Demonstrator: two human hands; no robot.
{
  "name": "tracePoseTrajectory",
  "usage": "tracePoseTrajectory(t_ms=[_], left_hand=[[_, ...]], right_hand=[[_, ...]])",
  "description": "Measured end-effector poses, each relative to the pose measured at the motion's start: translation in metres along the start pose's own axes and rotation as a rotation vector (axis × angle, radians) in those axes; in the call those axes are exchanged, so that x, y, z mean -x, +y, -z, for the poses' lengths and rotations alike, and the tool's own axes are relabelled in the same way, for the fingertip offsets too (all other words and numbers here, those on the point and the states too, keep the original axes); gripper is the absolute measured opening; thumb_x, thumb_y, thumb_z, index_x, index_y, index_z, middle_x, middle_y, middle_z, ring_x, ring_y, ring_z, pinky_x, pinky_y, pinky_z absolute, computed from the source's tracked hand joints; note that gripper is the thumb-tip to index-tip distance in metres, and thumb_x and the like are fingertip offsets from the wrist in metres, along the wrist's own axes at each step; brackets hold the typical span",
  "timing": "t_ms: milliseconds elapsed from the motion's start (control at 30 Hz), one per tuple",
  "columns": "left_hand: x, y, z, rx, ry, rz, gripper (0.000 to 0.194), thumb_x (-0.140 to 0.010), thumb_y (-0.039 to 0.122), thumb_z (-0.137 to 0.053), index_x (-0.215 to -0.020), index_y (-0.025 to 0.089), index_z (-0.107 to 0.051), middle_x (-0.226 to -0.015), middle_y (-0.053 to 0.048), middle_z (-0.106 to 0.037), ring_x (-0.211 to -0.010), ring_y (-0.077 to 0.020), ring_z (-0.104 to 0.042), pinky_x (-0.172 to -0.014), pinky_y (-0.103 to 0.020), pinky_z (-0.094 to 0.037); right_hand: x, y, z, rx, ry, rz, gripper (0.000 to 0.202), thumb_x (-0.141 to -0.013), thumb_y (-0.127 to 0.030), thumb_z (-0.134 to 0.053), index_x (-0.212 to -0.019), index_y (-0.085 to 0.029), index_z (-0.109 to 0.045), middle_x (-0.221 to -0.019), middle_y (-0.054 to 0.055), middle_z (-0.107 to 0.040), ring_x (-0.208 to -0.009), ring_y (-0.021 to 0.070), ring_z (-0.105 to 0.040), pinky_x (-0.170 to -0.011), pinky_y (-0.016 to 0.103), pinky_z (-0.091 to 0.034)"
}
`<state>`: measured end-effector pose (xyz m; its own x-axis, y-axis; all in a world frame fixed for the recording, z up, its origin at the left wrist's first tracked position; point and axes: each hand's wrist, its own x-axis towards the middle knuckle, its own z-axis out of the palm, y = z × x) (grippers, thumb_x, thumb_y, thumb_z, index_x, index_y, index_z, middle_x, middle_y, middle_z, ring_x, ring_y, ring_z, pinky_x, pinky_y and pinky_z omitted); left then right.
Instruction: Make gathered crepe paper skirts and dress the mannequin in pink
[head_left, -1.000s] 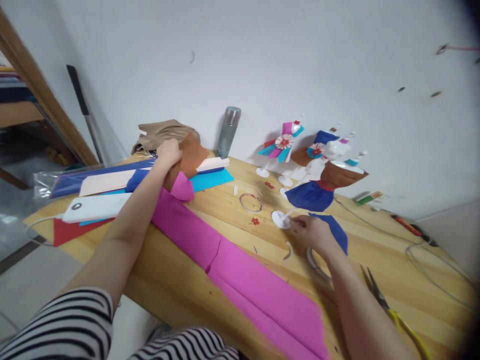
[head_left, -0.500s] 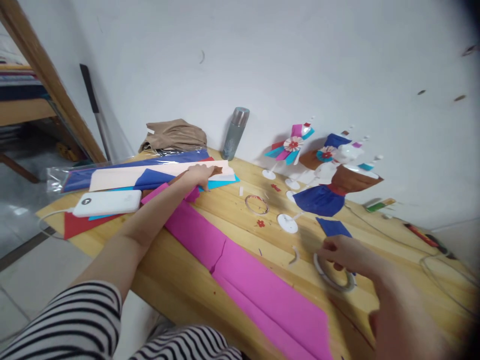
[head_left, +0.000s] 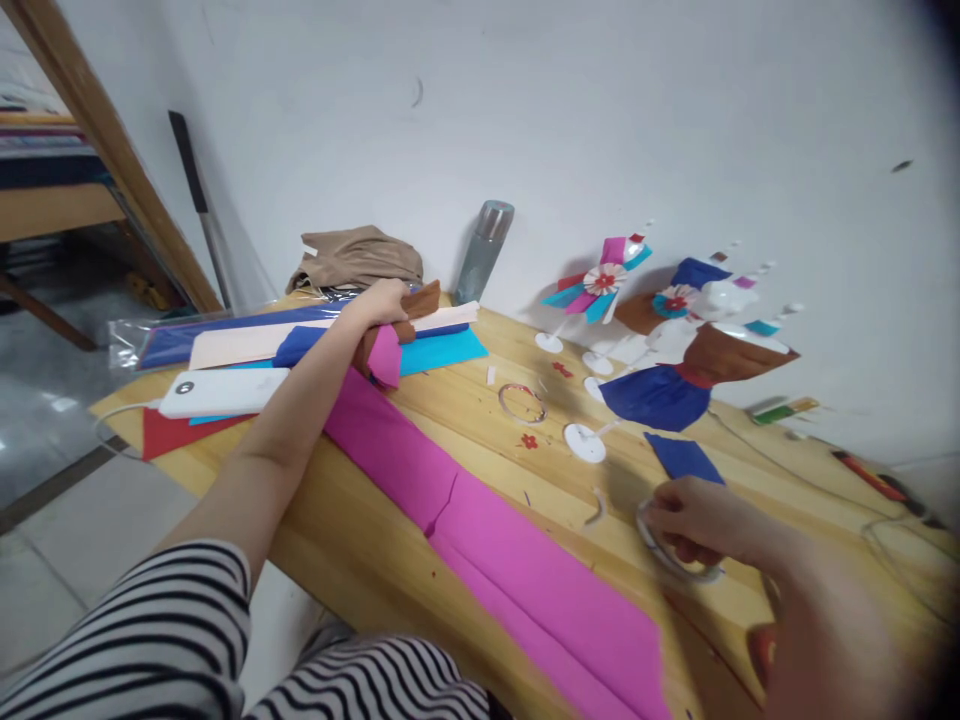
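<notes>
My left hand (head_left: 382, 302) is closed on a piece of brown crepe paper (head_left: 421, 300), raised slightly over the stack of coloured sheets. A pink piece (head_left: 385, 358) hangs just below it. Long pink crepe paper (head_left: 525, 545) stretches from under my left forearm to the front edge. On the right, my right hand (head_left: 694, 520) pinches the edge of a white ring-shaped roll of tape (head_left: 652, 540), partly hidden by the fingers. Beyond that hand lies a blue piece of paper (head_left: 684, 458). Small dress forms wear coloured paper, including a brown and blue dress (head_left: 656, 398).
A white power bank (head_left: 221, 392) with a cable lies at left over red paper (head_left: 184, 432). Against the wall stand a grey bottle (head_left: 484, 255) and brown fabric (head_left: 360, 258). A clear ring (head_left: 523, 403) and red paper flower (head_left: 529, 441) lie mid-table. A red-and-black tool (head_left: 870, 475) is far right.
My left hand has lifted and moved slightly back and left, drawing up the brown paper and its pink piece. My right hand stays at the tape roll. The view has shifted slightly.
</notes>
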<state>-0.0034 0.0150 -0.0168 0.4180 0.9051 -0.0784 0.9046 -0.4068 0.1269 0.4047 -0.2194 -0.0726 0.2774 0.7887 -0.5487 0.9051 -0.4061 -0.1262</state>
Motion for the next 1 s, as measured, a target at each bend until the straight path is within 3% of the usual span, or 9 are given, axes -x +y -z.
tracePoseTrajectory(t_ms=[167,300,367,467,600,733,833,900,1000], left_hand=[[0.011,0.004,0.008,0.089,-0.260,-0.113,0.044,-0.077,0.057,-0.057,-0.088,0.017,-0.072,-0.082,-0.003,-0.069,-0.073,-0.0165,-0.060,-0.064,-0.022,-0.042],[0.017,0.009,0.014,0.063,-0.145,-0.041,0.048,-0.086,0.056,-0.047,-0.083,0.013,-0.069,-0.078,-0.007,-0.066,-0.073,-0.0171,-0.057,-0.067,-0.025,-0.040],[0.023,0.013,0.019,0.013,-0.085,0.011,0.048,-0.083,0.056,-0.052,-0.078,0.011,-0.067,-0.069,-0.008,-0.062,-0.077,-0.0202,-0.057,-0.072,-0.029,-0.041],[0.029,0.021,0.019,-0.052,-0.120,0.042,0.046,-0.072,0.058,-0.066,-0.066,0.012,-0.065,-0.056,-0.006,-0.055,-0.077,-0.0237,-0.059,-0.076,-0.033,-0.043],[0.024,0.032,0.005,-0.079,-0.201,0.035,0.035,-0.053,0.043,-0.084,-0.062,0.015,-0.065,-0.059,-0.007,-0.060,-0.080,-0.0291,-0.062,-0.076,-0.036,-0.046],[0.019,0.036,0.002,0.023,-0.231,-0.144,0.015,-0.063,0.024,-0.076,-0.059,0.016,-0.064,-0.060,-0.005,-0.062,-0.073,-0.0243,-0.062,-0.070,-0.032,-0.046],[0.023,0.045,0.006,0.268,-0.197,-0.346,0.016,-0.078,0.032,-0.063,-0.072,0.018,-0.067,-0.072,-0.002,-0.067,-0.071,-0.0170,-0.062,-0.068,-0.027,-0.046],[0.026,0.056,0.001,0.739,-0.220,-0.523,0.024,-0.074,0.039,-0.068,-0.072,0.015,-0.069,-0.073,-0.003,-0.068,-0.071,-0.0162,-0.062,-0.070,-0.027,-0.047],[0.027,0.080,-0.014,1.050,-0.329,-0.658,0.029,-0.066,0.041,-0.079,-0.071,0.013,-0.071,-0.073,-0.005,-0.070,-0.071,-0.0159,-0.064,-0.074,-0.027,-0.050]], right_hand=[[0.011,-0.021,-0.001,-0.061,-0.090,0.076,0.035,-0.087,-0.019,-0.047,-0.053,-0.018,-0.046,-0.052,0.008,-0.063,-0.042,0.0103,-0.052,-0.045,0.021,-0.038],[0.019,-0.030,-0.003,-0.062,-0.066,0.167,0.032,-0.084,-0.020,-0.048,-0.052,-0.019,-0.046,-0.050,0.007,-0.062,-0.042,0.0111,-0.049,-0.048,0.024,-0.036],[0.023,-0.033,-0.004,-0.046,-0.062,0.243,0.031,-0.083,-0.021,-0.047,-0.052,-0.020,-0.048,-0.051,0.007,-0.063,-0.044,0.0126,-0.050,-0.049,0.025,-0.034],[0.028,-0.037,-0.005,-0.009,-0.045,0.322,0.029,-0.082,-0.023,-0.049,-0.053,-0.020,-0.050,-0.051,0.007,-0.063,-0.046,0.0146,-0.052,-0.049,0.027,-0.032],[0.036,-0.043,-0.003,0.042,-0.024,0.352,0.030,-0.084,-0.027,-0.047,-0.055,-0.020,-0.048,-0.053,0.006,-0.062,-0.047,0.0144,-0.051,-0.049,0.027,-0.029],[0.047,-0.048,0.006,0.068,0.011,0.447,0.031,-0.087,-0.033,-0.047,-0.059,-0.019,-0.051,-0.058,0.005,-0.062,-0.054,0.0152,-0.053,-0.054,0.027,-0.033],[0.052,-0.055,0.010,-0.028,0.082,0.603,0.025,-0.086,-0.036,-0.050,-0.073,-0.018,-0.061,-0.068,0.005,-0.065,-0.062,0.0164,-0.056,-0.058,0.028,-0.040],[0.051,-0.063,0.007,-0.188,0.166,0.667,0.026,-0.085,-0.039,-0.054,-0.094,-0.017,-0.065,-0.086,0.008,-0.070,-0.073,0.0190,-0.062,-0.068,0.031,-0.048],[0.044,-0.078,-0.005,-0.516,0.323,0.725,0.055,-0.082,-0.045,-0.061,-0.131,-0.021,-0.054,-0.125,0.016,-0.062,-0.102,0.0265,-0.064,-0.079,0.040,-0.054]])
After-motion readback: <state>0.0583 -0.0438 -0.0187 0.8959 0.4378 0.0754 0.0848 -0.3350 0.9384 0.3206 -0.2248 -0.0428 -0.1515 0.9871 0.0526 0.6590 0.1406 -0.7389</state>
